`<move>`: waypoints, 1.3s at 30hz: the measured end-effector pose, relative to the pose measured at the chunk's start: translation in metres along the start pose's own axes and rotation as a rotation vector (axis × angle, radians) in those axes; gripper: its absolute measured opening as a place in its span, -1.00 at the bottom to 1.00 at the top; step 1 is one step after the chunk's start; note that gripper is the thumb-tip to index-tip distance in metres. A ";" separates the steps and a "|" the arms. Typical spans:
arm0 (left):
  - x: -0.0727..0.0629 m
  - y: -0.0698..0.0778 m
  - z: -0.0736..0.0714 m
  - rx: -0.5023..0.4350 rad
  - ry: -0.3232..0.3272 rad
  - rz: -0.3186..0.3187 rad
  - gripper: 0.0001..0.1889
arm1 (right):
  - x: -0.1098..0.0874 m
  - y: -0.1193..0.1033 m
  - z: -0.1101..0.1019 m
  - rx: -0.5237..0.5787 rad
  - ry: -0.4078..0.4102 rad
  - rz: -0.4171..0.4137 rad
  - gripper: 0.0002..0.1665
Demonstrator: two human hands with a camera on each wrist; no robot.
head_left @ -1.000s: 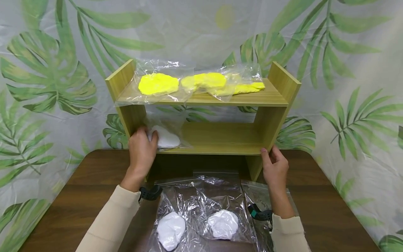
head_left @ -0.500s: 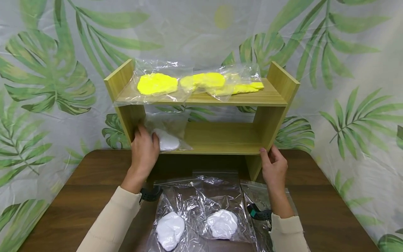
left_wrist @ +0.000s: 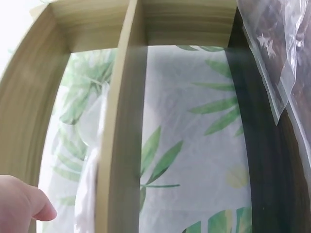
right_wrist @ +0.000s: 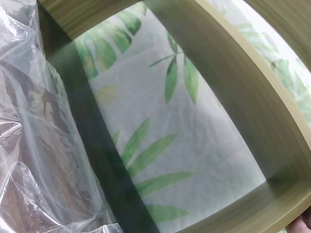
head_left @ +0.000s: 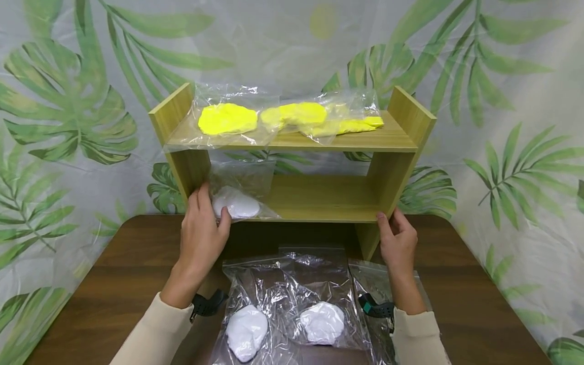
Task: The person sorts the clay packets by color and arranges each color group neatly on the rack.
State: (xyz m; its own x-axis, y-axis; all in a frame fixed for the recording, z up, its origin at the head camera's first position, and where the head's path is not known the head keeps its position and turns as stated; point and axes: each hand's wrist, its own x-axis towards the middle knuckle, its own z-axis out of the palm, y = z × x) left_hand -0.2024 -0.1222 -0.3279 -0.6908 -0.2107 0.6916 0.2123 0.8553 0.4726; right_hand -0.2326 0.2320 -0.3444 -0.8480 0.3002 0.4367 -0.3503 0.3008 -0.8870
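Observation:
A two-tier wooden shelf (head_left: 319, 215) stands on the table. On its lower tier, at the left end, lies a clear plastic bag with a white lump (head_left: 237, 203) inside. My left hand (head_left: 201, 233) is at the left edge of that bag, fingers extended along the shelf's left side and thumb apart at the bag's front. In the left wrist view the thumb (left_wrist: 41, 206) shows apart from the bagged lump (left_wrist: 87, 194). My right hand (head_left: 399, 243) grips the front edge of the shelf's right side panel between thumb and fingers.
Several clear bags of yellow lumps (head_left: 228, 119) lie along the top tier. Two bags with white lumps (head_left: 247, 332) (head_left: 322, 323) lie on the table (head_left: 91, 309) before the shelf, with another clear bag (head_left: 374, 276) under my right forearm. A leaf-print cloth (head_left: 292, 45) hangs behind.
My left hand has loosened from the bag's left side and drawn back slightly toward me, its fingers straighter. The bag now stands more spread on the lower tier. My right hand stays put.

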 end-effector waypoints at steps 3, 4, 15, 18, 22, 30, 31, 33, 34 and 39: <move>-0.007 -0.001 -0.008 -0.022 0.005 0.001 -0.39 | -0.001 0.000 0.001 0.005 0.007 -0.001 -0.56; -0.009 -0.001 -0.011 -0.028 0.008 0.003 -0.39 | 0.000 0.000 0.001 0.007 0.010 -0.003 -0.57; -0.031 -0.002 -0.035 -0.128 -0.003 -0.030 -0.51 | 0.001 0.003 0.003 -0.001 0.021 -0.010 -0.59; -0.039 -0.002 -0.041 -0.144 -0.016 -0.052 -0.52 | 0.001 0.003 0.003 0.001 0.017 -0.009 -0.59; -0.050 -0.004 -0.047 -0.153 -0.030 -0.069 -0.53 | 0.005 0.015 0.004 0.009 0.024 -0.003 -0.60; -0.074 -0.008 -0.048 -0.142 -0.120 -0.104 -0.54 | 0.012 0.037 0.003 0.005 0.060 0.004 -0.61; -0.077 -0.009 -0.047 -0.143 -0.130 -0.107 -0.55 | 0.013 0.037 0.003 0.002 0.060 0.005 -0.60; -0.085 -0.011 -0.044 -0.143 -0.153 -0.115 -0.57 | 0.013 0.035 0.003 -0.003 0.057 0.008 -0.59; -0.089 -0.011 -0.043 -0.142 -0.166 -0.120 -0.58 | 0.012 0.033 0.003 -0.004 0.053 0.011 -0.59; -0.111 -0.013 -0.035 -0.175 -0.262 -0.191 -0.61 | 0.005 0.013 0.004 0.009 0.034 0.006 -0.59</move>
State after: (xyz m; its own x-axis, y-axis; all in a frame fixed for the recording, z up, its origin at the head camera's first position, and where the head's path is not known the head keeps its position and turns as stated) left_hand -0.1040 -0.1269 -0.3921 -0.8783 -0.2108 0.4291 0.1620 0.7133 0.6819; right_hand -0.2430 0.2343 -0.3539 -0.8362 0.3328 0.4360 -0.3489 0.2905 -0.8910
